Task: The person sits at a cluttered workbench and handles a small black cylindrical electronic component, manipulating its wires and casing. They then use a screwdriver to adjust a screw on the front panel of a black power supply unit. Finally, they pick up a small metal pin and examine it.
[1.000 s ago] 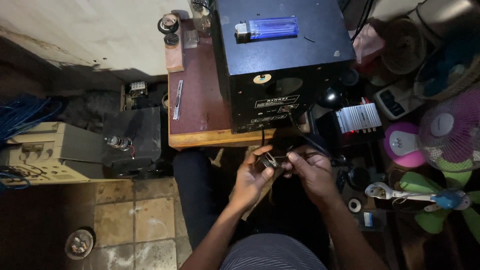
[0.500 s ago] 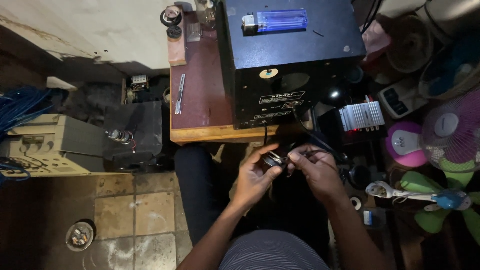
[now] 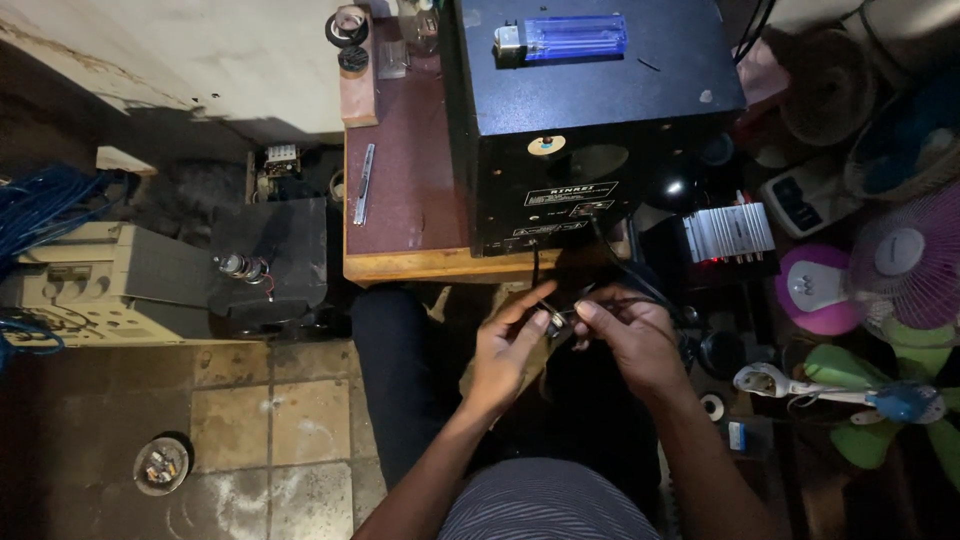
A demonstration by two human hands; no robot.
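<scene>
- Since the earlier frames both hands have stayed together over the lap, just below the worktop edge; the view has drifted slightly, the hands show barely any shift.
- left hand (image 3: 510, 355): fingers curled, thumb and forefinger pinched on a small round metal-and-black part (image 3: 556, 322), palm turned toward the other hand.
- right hand (image 3: 632, 335): fingers closed on the same small part from the other side, fingertips touching or nearly touching the left hand's; exact grip hard to tell in the dim light.
- small part sits between the two hands, in the air above the person's dark trouser legs, just below the front edge of the brown wooden worktop (image 3: 400, 200).
- thin black cables (image 3: 620, 270) run from the hands up toward the front of the big black boxy metal cabinet (image 3: 590, 110) standing on the worktop.
- blue translucent lighter (image 3: 565, 37) lies on top of the cabinet.
- flat metal blade-like tool (image 3: 364, 183) lies on the worktop left of the cabinet; rolls of dark tape (image 3: 347, 27) at its far end.
- silver finned heat-sink unit (image 3: 728, 231) right of the cabinet, pink and green fan parts (image 3: 880, 400) farther right.
- beige casing (image 3: 90, 285) and blue coiled wire (image 3: 45, 205) on the floor at left.
</scene>
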